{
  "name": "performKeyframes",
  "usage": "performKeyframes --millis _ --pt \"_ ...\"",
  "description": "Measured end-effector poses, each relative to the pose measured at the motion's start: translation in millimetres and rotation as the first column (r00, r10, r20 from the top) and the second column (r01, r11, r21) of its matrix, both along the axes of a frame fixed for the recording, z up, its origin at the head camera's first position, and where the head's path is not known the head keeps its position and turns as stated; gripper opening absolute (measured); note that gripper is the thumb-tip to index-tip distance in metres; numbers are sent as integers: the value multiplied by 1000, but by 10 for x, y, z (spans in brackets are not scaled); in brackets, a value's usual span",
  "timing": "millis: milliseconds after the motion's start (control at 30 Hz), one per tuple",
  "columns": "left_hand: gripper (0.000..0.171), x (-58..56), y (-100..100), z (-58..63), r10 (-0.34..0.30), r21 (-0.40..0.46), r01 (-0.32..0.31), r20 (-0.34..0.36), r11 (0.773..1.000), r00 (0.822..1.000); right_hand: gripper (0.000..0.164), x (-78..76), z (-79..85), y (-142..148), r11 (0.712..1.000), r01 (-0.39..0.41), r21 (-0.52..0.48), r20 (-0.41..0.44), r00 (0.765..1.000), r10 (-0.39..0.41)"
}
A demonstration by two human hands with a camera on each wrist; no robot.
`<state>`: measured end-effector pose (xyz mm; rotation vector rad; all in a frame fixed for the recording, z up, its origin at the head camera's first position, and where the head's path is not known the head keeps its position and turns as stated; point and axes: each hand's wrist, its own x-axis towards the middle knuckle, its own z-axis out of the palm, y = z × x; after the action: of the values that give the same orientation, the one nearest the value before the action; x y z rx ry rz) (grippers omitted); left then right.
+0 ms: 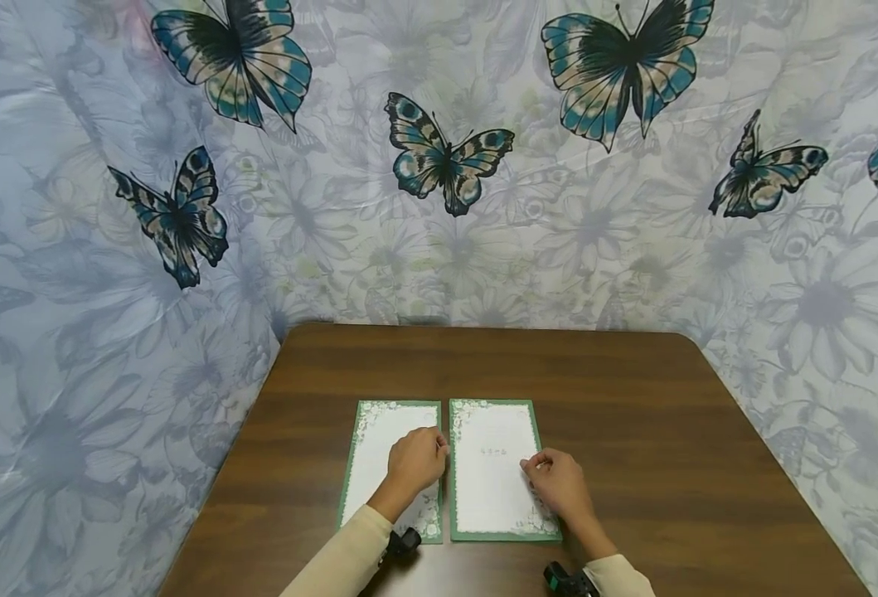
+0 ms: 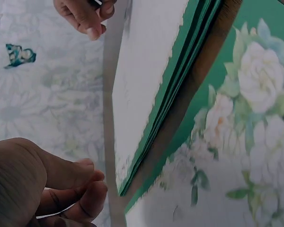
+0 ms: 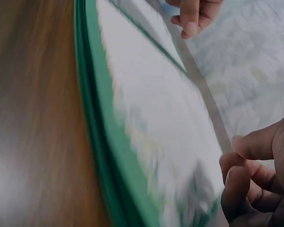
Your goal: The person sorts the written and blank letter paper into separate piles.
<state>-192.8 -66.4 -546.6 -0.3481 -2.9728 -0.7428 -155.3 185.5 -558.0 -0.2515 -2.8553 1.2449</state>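
Two green-bordered pieces lie flat, side by side, on the brown table in the head view: a left sheet [image 1: 370,460] and a right stack [image 1: 483,489], with a thin strip of wood [image 1: 447,514] between them. They seem set this way so that each is within reach of one hand. The left hand [image 1: 414,460] hangs over the left sheet, its fingertips by the inner edge; the right hand [image 1: 560,481] hovers at the right stack's outer side. Wood spreads outward from both, widest on the right, giving the arms sideways room; the table's far edge [image 1: 483,328] lies well beyond, before a butterfly-printed cloth [image 1: 595,224].

From the left wrist, several green layers show along the right stack's edge, while the left sheet carries printed flowers [image 2: 260,73]. The left thumb meets the curled fingers in a narrow pinch, with nothing visible between; perhaps they are kept small to suit thin edges.

From the right wrist, the right fingers are likewise curled, thumb close by, holding nothing visible. The stack's layered long edge faces bare wood. Whether either hand touches paper, I cannot tell.
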Motion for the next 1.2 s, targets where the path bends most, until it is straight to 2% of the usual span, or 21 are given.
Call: performKeyframes --millis 133,200,367,500,600,700,833,933,1000,1100,1200 --pt "13 -4 52 -72 -24 -56 26 22 998 999 19 74 -47 177 996 61 61 -12 998 -60" --pt "20 -2 68 -103 -25 -89 27 26 996 999 18 96 -65 240 995 70 66 0 998 -70" --pt "46 -12 104 -150 -18 -149 23 34 989 999 19 93 -75 306 996 45 78 8 999 -46" --pt "54 -26 141 -176 -72 -199 76 24 977 997 18 68 -83 309 996 30 86 -2 1000 -30" --pt "66 -25 163 -192 -127 -268 119 -11 956 992 20 60 -92 311 995 -12 104 -45 999 16" --pt "84 -18 175 -204 -174 -317 160 -16 935 985 29 54 -110 330 988 -80 128 -106 990 94" --pt "99 -10 178 -211 -213 -298 216 42 930 976 54 39 -116 357 961 -209 181 -141 962 235" --pt "99 -8 183 -209 -227 -289 239 75 927 971 73 15 -113 364 927 -307 216 -84 940 331" --pt "95 -8 191 -207 -230 -304 246 87 921 969 82 4 -112 365 910 -349 222 -25 932 363" --pt "88 -11 211 -198 -235 -330 255 98 909 967 87 0 -109 369 904 -366 221 35 929 368" --pt "86 -18 237 -193 -238 -359 258 101 897 966 86 10 -109 376 907 -363 215 54 932 360"
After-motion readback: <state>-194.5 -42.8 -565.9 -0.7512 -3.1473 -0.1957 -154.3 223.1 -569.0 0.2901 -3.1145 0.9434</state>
